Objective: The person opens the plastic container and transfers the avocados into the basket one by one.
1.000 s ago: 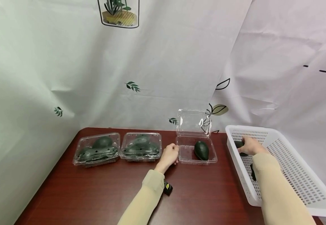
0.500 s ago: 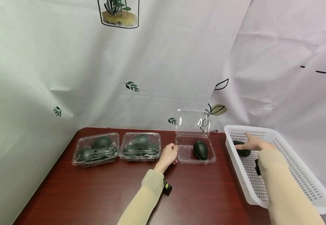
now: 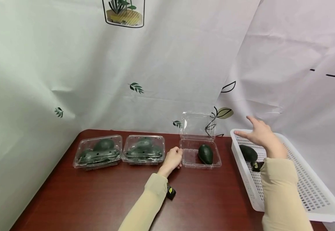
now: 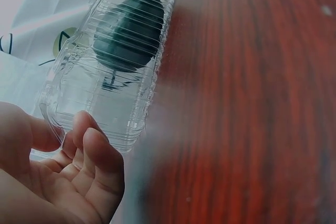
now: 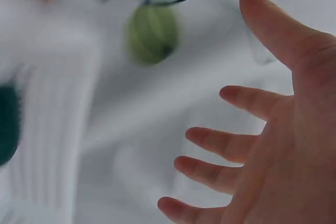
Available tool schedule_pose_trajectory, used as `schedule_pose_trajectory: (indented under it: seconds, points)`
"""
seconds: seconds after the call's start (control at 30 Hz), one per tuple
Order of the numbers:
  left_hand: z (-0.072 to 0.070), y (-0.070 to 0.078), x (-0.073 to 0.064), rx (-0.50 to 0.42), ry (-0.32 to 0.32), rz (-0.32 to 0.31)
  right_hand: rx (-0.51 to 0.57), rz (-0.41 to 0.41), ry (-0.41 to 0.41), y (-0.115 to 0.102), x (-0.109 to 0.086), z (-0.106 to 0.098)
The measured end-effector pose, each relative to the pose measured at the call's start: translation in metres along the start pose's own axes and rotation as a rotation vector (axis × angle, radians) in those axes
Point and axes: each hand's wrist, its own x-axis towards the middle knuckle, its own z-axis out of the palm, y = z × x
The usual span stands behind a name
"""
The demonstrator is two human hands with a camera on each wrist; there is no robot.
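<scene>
One avocado (image 3: 248,152) lies at ten o'clock in the basket (image 3: 312,189), probably best cupped from above by the spread right hand (image 3: 261,134), while the left hand (image 3: 172,160), pinching the open box (image 3: 189,155) at nine o'clock, should hold that steady.

Basket (image 3: 314,192) right of containers (image 3: 189,156)

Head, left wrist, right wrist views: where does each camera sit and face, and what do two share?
Head: on the head, facing forward and down over the table; left hand, right hand, sleeved forearms show.
Left wrist: worn there, facing the open container; left hand shows.
Right wrist: worn there, facing the backdrop; right hand shows.
Head and left wrist share the container's dark fruit.
</scene>
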Motion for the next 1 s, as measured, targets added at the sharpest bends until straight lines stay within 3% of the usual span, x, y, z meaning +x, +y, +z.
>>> schedule_pose_trajectory:
  seconds: [0.2, 0.43, 0.67, 1.0]
  points:
    - [0.002, 0.000, -0.003, -0.020, -0.006, -0.006, 0.079, -0.079, 0.134, -0.048, -0.024, 0.017]
    - [0.003, 0.000, -0.005, -0.030, -0.008, -0.006, 0.135, -0.140, 0.203, -0.073, -0.042, 0.059]
    - [0.003, 0.000, -0.003, -0.026, -0.010, -0.004, 0.165, -0.112, 0.230, -0.076, -0.028, 0.099]
    - [0.000, 0.000, 0.000, -0.004, -0.004, 0.007, 0.167, 0.038, 0.178, -0.071, -0.004, 0.137]
